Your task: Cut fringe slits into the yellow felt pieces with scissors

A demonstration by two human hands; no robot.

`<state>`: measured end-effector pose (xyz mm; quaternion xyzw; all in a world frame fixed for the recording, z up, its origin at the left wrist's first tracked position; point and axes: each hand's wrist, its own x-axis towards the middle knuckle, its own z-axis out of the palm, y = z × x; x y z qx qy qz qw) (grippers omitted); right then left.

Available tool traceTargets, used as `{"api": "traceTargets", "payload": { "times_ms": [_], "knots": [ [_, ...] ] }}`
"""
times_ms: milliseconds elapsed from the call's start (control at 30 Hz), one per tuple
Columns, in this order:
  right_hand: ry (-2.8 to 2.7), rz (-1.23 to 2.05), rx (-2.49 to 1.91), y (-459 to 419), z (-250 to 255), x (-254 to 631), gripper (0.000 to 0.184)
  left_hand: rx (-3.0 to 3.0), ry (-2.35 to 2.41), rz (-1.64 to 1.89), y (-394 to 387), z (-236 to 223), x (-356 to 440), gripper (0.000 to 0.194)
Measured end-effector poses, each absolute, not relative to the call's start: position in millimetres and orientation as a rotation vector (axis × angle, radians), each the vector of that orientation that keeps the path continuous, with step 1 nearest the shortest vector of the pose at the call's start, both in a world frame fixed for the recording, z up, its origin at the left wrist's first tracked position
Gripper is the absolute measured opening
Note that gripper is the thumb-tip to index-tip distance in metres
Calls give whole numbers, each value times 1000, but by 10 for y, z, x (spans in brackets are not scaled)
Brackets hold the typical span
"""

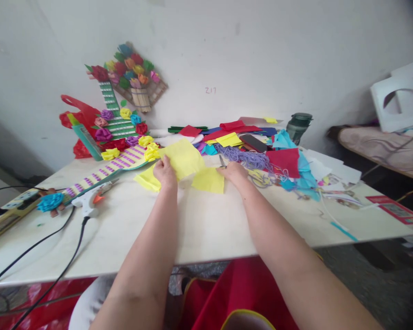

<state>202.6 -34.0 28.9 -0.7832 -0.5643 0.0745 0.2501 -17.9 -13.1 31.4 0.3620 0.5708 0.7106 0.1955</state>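
Observation:
My left hand (165, 173) is closed on a sheet of yellow crepe paper (184, 158), held up above the table. My right hand (234, 171) is closed around scissors (222, 161); only a dark, short part of them shows past the fingers. A smaller yellow paper square (209, 180) lies just below and left of the right hand, its corner close to the fingertips. Whether the fingers touch it I cannot tell. Another yellow piece (147, 178) is under my left hand, on the white table (206, 229).
A white glue gun (86, 201) with a black cord and a power strip (12, 213) are at the left. A flower-trimmed guitar shape (103, 174) lies behind them. Purple yarn (244, 158), red cloth-like sheets (284, 162) and blue scraps (304, 169) crowd the back right, near a dark bottle (298, 127).

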Motion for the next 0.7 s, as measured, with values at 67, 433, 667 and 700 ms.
{"api": "traceTargets", "payload": {
  "times_ms": [67,433,667,700],
  "knots": [
    [-1587,267,-2124,-350,304,2010,25,1040,1629,1987,-106,294,-193,40],
    [-1193,624,-1617,-173,107,2051,12,1061,1560,1919,-135,314,-232,32],
    [-881,771,-1269,-154,203,2108,15,961,1326,1887,-120,293,-167,26],
    [-847,832,-1224,-172,238,2120,15,960,1279,1868,-120,288,-157,26]
  ]
}}
